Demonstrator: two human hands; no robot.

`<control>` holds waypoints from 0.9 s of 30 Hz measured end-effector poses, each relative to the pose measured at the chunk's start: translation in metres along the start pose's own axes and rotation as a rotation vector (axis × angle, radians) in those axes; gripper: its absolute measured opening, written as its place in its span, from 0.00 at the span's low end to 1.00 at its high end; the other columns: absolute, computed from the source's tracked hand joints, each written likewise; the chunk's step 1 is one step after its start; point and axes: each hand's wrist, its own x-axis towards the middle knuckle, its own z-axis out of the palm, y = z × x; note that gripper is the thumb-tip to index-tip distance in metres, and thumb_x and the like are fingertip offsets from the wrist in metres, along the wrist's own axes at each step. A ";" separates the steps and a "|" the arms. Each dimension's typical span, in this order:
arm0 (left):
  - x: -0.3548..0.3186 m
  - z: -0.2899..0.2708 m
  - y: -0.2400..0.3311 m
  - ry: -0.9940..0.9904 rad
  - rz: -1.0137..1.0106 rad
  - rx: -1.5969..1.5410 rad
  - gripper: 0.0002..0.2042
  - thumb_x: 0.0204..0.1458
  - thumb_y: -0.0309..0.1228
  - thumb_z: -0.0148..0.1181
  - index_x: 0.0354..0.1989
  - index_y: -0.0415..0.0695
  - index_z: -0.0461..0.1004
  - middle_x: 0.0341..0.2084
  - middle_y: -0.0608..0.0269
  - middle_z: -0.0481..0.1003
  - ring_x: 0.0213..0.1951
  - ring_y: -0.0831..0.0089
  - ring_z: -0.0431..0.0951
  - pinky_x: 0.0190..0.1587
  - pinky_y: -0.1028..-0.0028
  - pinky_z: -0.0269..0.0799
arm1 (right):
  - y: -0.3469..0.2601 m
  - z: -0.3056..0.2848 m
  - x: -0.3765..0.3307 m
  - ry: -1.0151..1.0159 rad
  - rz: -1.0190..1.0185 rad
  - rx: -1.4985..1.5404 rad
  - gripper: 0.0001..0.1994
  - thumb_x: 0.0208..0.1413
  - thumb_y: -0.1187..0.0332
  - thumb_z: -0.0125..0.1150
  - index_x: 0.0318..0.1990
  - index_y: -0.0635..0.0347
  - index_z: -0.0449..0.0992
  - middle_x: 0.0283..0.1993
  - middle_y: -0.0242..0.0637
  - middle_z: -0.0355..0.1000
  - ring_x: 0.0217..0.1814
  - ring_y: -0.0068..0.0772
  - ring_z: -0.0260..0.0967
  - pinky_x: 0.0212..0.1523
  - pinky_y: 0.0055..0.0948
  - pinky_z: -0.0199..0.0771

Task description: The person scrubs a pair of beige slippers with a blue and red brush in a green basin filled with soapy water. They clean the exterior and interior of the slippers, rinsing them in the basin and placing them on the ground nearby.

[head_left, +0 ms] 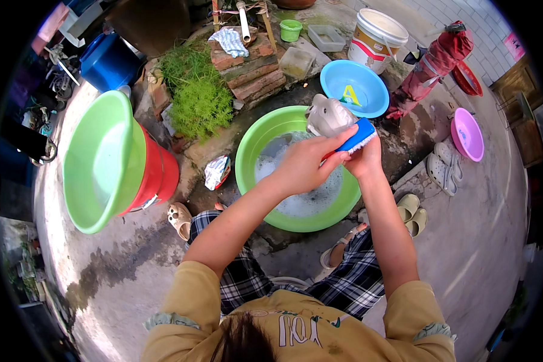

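A seated person in a mustard shirt (338,332) and plaid shorts (350,271) leans over a round green basin (245,163) on the ground, knees to either side of its near rim. The water inside is grey and sudsy. Over the basin's far right part, the two hands come together. The left hand (308,158) is closed around a blue brush (357,134), its white bristles facing the right hand. The right hand (366,158) is just behind the brush, its fingers mostly hidden; I cannot tell what it grips. A grey shoe (330,114) sits just past the left hand's fingers, beside the brush, above the basin's far rim; which hand bears it is unclear.

A crumpled packet (216,173) lies just off the basin's left edge. Farther left, a light-green tub (96,157) tilts against a red bucket (158,172), with concrete floor between them and the person. To the right, olive clogs (411,212) and grey clogs (443,172) bound that side. A blue basin (374,90) stands close behind the shoe, limiting room forward; a white bucket (377,39) is behind it.
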 end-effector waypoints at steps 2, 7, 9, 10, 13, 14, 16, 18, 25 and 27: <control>0.002 -0.010 0.003 -0.025 -0.010 0.123 0.24 0.53 0.27 0.51 0.60 0.54 0.59 0.23 0.57 0.71 0.23 0.67 0.68 0.32 0.77 0.66 | -0.002 0.006 -0.005 -0.011 0.037 0.005 0.16 0.51 0.49 0.41 0.31 0.50 0.69 0.22 0.27 0.66 0.14 0.19 0.56 0.10 0.16 0.45; 0.004 -0.034 0.003 0.052 -0.112 0.050 0.23 0.53 0.27 0.51 0.59 0.51 0.61 0.26 0.57 0.73 0.25 0.77 0.67 0.33 0.79 0.66 | -0.015 0.012 -0.018 -0.112 0.046 0.000 0.18 0.50 0.51 0.43 0.38 0.52 0.70 0.28 0.30 0.70 0.16 0.22 0.61 0.09 0.16 0.49; 0.012 -0.042 -0.016 0.102 -0.189 -0.043 0.22 0.54 0.28 0.51 0.58 0.49 0.61 0.36 0.56 0.75 0.31 0.84 0.66 0.38 0.80 0.66 | -0.019 0.004 -0.017 -0.188 0.024 -0.031 0.21 0.50 0.53 0.45 0.45 0.56 0.70 0.38 0.35 0.73 0.30 0.29 0.71 0.18 0.25 0.68; 0.012 -0.044 -0.024 0.136 -0.191 -0.074 0.21 0.54 0.28 0.51 0.58 0.51 0.62 0.34 0.55 0.75 0.29 0.79 0.68 0.36 0.79 0.66 | -0.017 0.006 -0.017 -0.199 0.006 -0.026 0.22 0.50 0.53 0.44 0.47 0.57 0.69 0.42 0.36 0.72 0.37 0.32 0.70 0.30 0.30 0.66; 0.010 -0.043 -0.023 0.135 -0.146 -0.177 0.21 0.55 0.28 0.50 0.58 0.49 0.61 0.43 0.60 0.73 0.32 0.84 0.67 0.39 0.81 0.66 | -0.015 0.002 -0.013 -0.240 -0.060 -0.005 0.22 0.50 0.57 0.45 0.48 0.61 0.68 0.48 0.39 0.70 0.48 0.38 0.68 0.52 0.39 0.65; 0.008 -0.042 -0.007 0.073 -0.120 -0.157 0.21 0.55 0.28 0.50 0.58 0.49 0.61 0.42 0.60 0.74 0.31 0.84 0.66 0.38 0.81 0.65 | -0.015 0.000 -0.010 -0.205 -0.091 -0.019 0.22 0.50 0.57 0.45 0.48 0.62 0.68 0.48 0.39 0.70 0.48 0.38 0.68 0.52 0.38 0.65; 0.003 -0.041 0.018 -0.041 -0.070 -0.115 0.21 0.55 0.28 0.50 0.58 0.50 0.61 0.40 0.61 0.74 0.30 0.85 0.64 0.36 0.82 0.65 | -0.017 -0.002 -0.005 -0.140 -0.147 -0.053 0.21 0.50 0.59 0.45 0.48 0.62 0.68 0.48 0.40 0.70 0.48 0.38 0.68 0.52 0.37 0.65; 0.004 -0.039 -0.004 0.005 -0.156 -0.045 0.22 0.54 0.27 0.51 0.59 0.52 0.61 0.31 0.64 0.73 0.25 0.86 0.60 0.31 0.83 0.62 | -0.016 -0.005 -0.004 -0.106 -0.186 -0.114 0.21 0.50 0.61 0.46 0.49 0.65 0.66 0.49 0.43 0.69 0.49 0.38 0.68 0.53 0.35 0.65; -0.001 -0.035 0.010 0.046 -0.104 -0.119 0.22 0.54 0.27 0.51 0.59 0.56 0.61 0.18 0.68 0.64 0.22 0.83 0.58 0.28 0.81 0.61 | -0.016 0.004 -0.012 -0.040 -0.362 -0.204 0.18 0.51 0.62 0.48 0.45 0.67 0.67 0.44 0.41 0.70 0.45 0.35 0.68 0.50 0.32 0.66; -0.003 -0.027 0.003 -0.002 -0.034 0.085 0.22 0.54 0.28 0.51 0.59 0.56 0.61 0.18 0.66 0.64 0.22 0.82 0.59 0.28 0.80 0.61 | -0.016 0.000 -0.011 0.016 -0.416 -0.277 0.21 0.48 0.61 0.53 0.45 0.69 0.69 0.42 0.40 0.71 0.42 0.30 0.69 0.46 0.27 0.66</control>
